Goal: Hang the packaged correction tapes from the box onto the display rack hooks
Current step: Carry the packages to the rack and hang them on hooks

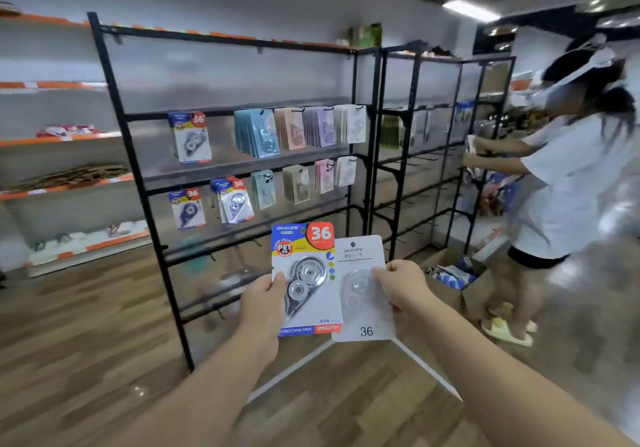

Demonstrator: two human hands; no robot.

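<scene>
The person is standing in front of the black display rack (pixel 139 183) and is holding up two packaged correction tapes before its lower rails. The left hand (pixel 263 294) is gripping a colourful pack (pixel 311 263) by its left edge, thumb lying on the front of the blister. This pack is showing a red "36" badge and a grey tape dispenser. The right hand (pixel 401 284) is pinching a white pack (pixel 360 322) by its right side, fingers curling over the clear blister. That card is bearing a printed "36" near its bottom. The two packs are sitting side by side with their inner edges meeting, both upright and facing the camera, well short of any hook.

On the rack's upper rail, one blue pack (pixel 190 136) is hanging towards the left, and bundles of pastel packs (pixel 299 128) are hanging towards the right. On the rail below, more blue packs (pixel 233 200) and smaller pastel bundles (pixel 301 183) are hanging.

An open cardboard box (pixel 445 296) is sitting on the floor just past the rack's right end, with blue packages showing inside. Beyond the rack on that same side, another person (pixel 571 176) in a white shirt is reaching towards a second rack (pixel 415 117).
</scene>
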